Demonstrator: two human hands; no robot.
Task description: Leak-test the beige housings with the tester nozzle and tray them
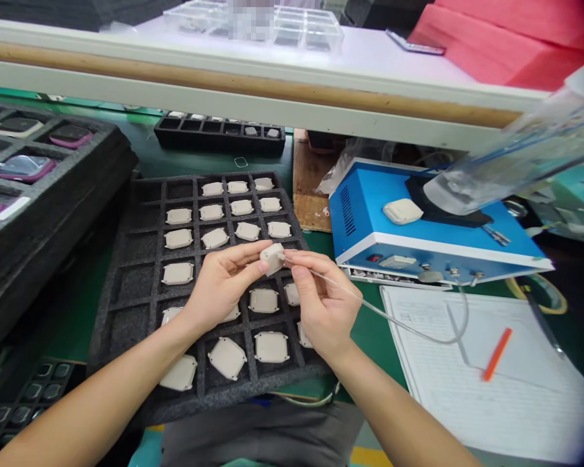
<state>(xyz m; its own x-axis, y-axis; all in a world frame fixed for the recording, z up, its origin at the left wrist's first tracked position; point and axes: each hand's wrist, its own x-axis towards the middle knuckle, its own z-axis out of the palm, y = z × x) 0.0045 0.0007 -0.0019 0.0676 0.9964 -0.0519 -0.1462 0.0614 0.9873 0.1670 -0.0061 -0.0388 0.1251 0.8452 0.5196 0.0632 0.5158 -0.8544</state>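
Pinching a pale case (271, 261), the left hand (217, 285) met the tube (403, 327) the right hand (329, 314) gripped; visible tray (133, 284) cases (271, 347) lay unconnected.

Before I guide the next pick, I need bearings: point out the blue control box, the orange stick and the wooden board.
Blue control box (377, 188): head view, top face.
Orange stick (497, 355): head view, middle.
Wooden board (307, 185): head view, bare surface.

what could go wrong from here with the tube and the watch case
The clear tube loops loosely from the blue machine, so it could snag and tug.

The left grip has the watch case only by the fingertips; a slip might drop it onto the foam tray.
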